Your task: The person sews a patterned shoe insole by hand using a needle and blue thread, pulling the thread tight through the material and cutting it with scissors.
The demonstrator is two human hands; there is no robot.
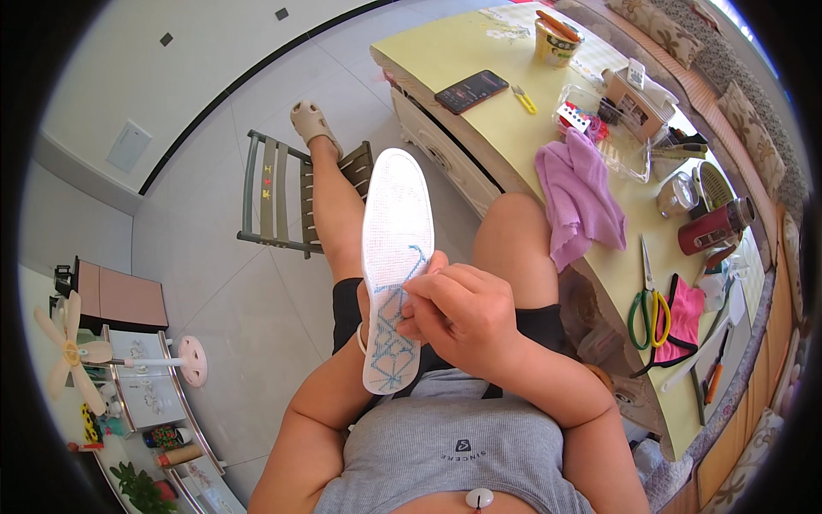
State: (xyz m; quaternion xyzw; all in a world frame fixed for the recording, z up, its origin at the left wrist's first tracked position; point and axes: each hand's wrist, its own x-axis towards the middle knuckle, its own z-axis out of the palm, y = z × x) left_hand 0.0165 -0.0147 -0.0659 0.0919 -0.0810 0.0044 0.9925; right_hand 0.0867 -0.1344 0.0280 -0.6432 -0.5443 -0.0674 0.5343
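Note:
A white shoe insole [396, 210] stands upright over my lap, its face dotted with a fine printed grid. Blue cross-stitching covers its lower part, and a short blue line curves up near the middle. My left hand [365, 301] holds the insole from behind; most of its fingers are hidden by it, and a pale bangle shows at the wrist. At the insole's right edge, my right hand [462, 310] is closed in a pinch against the stitched face. Whatever lies between those fingertips is too small to make out.
On the yellow-topped table [514, 111] at right are a phone [471, 92], yellow snips [524, 99], a purple cloth [580, 201], scissors [648, 300], a maroon flask [715, 227] and a clear plastic box [629, 163]. My foot rests on a folding stool [278, 193]. A fan [73, 351] stands left.

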